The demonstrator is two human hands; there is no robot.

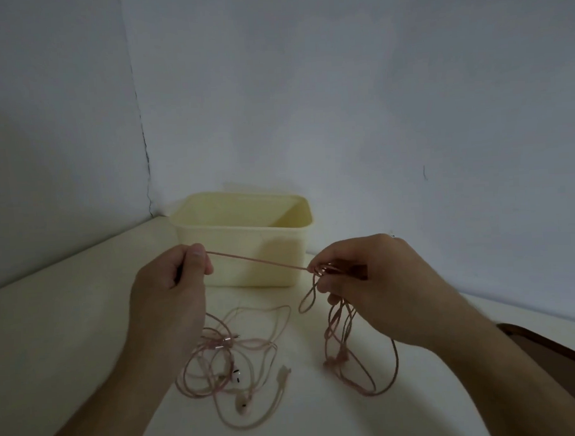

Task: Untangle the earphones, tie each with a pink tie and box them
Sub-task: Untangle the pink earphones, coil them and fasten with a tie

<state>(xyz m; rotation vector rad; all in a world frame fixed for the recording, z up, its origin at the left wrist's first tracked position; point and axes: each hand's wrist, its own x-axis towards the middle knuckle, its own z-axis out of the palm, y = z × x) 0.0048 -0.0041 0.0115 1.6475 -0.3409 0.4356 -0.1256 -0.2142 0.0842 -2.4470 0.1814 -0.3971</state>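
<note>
Pale walls meet in a corner behind a cream table, where an open yellow box stands with nothing visible inside. Both hands are raised in front of it. The left hand pinches one end of a pink cord stretched taut across to the right hand, whose curled fingers hold a gathered bundle of loops that hangs to the table. A second tangle of earphones lies loose below the left hand — untouched. Pulling harder on the taut strand could cinch a knot inside the bundle, and the hanging loops might snag the tangle beside them.
</note>
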